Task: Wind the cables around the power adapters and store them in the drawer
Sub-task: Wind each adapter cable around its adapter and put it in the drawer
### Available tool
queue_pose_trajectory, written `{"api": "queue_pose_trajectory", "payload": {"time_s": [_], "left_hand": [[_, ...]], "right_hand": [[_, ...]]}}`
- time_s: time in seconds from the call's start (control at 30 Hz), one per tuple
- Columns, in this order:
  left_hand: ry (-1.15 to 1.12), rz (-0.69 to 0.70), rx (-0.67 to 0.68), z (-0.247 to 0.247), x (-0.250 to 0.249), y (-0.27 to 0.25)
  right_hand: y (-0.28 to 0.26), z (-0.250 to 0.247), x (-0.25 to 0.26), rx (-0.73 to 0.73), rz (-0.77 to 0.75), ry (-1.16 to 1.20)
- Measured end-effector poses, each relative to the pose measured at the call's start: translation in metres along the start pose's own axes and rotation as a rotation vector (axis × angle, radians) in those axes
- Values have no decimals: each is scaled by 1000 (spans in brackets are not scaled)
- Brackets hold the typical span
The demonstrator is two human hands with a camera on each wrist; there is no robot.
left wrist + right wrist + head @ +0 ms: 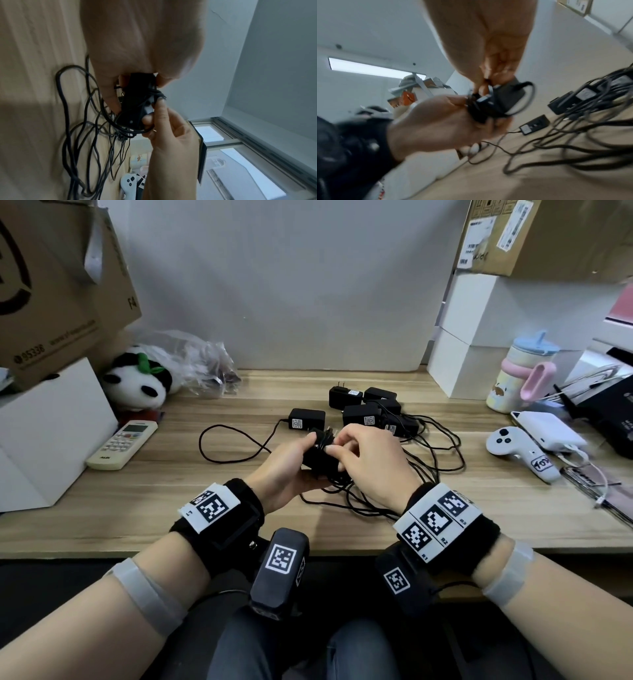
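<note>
My left hand [291, 463] grips a black power adapter [317, 457] just above the wooden desk [171, 508], with its cable wound in turns round the body. My right hand [356, 453] pinches that cable [324, 444] against the adapter's top. From the left wrist the adapter [135, 102] shows between thumb and fingers, the right hand's fingertips [159, 106] on the wound cable. The right wrist view shows the same adapter [498, 102] with a loose cable loop [529, 100]. Several more black adapters [370, 409] lie behind, their cables [428, 460] tangled on the desk. No drawer shows.
A single adapter [306, 419] with a looping cable lies left of the pile. A remote [121, 445], panda plush [140, 381] and white box [48, 433] stand at left. A white controller [517, 450], power bank [548, 429], cup [520, 371] and boxes crowd the right.
</note>
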State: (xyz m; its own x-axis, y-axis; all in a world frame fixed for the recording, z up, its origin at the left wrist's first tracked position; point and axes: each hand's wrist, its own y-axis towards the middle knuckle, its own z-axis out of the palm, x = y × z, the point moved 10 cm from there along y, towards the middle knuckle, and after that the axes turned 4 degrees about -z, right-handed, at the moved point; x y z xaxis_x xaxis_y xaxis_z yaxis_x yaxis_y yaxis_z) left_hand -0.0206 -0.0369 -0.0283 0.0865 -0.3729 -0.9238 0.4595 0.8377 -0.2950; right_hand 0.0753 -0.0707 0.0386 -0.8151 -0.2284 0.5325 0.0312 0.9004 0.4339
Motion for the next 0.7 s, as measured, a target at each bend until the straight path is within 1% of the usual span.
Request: {"api": "queue_pose_trajectory", "payload": {"time_s": [0.1, 0.2, 0.3, 0.4, 0.47, 0.63, 0.7], "left_hand": [[50, 34, -21, -2, -9, -1], [67, 37, -33, -3, -11, 0], [83, 21, -40, -3, -8, 0], [134, 31, -52, -5, -10, 0], [156, 32, -50, -6, -10, 0], [127, 5, 12, 0, -4, -1], [108, 7, 27, 3, -6, -1]], "right_hand": [[-5, -6, 9, -45, -112, 51], [-9, -8, 15, -60, -192, 27], [-8, 0, 18, 20, -250, -94], [-4, 13, 14, 148, -238, -251], [-5, 16, 9, 185, -208, -281], [-5, 13, -3, 123, -75, -37], [-4, 9, -8, 79, 8, 36]]}}
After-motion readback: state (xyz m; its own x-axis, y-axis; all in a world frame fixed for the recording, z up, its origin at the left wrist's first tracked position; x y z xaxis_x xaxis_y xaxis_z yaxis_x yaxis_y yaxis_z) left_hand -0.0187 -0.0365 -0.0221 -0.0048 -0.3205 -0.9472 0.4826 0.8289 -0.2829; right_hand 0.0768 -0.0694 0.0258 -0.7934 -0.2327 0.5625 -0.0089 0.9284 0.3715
